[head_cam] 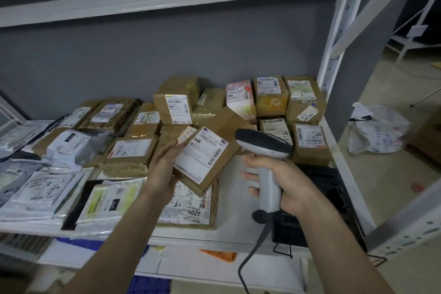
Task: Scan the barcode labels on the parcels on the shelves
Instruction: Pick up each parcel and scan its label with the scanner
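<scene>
Meanwhile, at the far left of the shelf (241, 227) lay flat grey and white mailer bags (43, 188), with no way to judge from the view whether any had been scanned. Further along sat a taped brown parcel (130, 153) with its label facing up, and behind it more boxes stacked against the grey wall. The left hand (164, 169) gripped a small cardboard parcel (202, 157) by its left edge, lifted clear of the flat parcel marked 4021 (188, 207) beneath and tilted so its white label (200, 153) faced upward. Just to its right, the right hand (284, 184) was clenched around the handle of a grey barcode scanner (265, 150), whose dark head stood close beside the label, though it pointed partly away. By my reading, this parcel was mid-scan and most of the pile was left. To the right, four boxes (291, 112) sat packed against the white upright (331, 59), so room there was tight; the bare strip of shelf under the scanner offered the only open space, and the scanner's cable (253, 253) hung over the front edge.
</scene>
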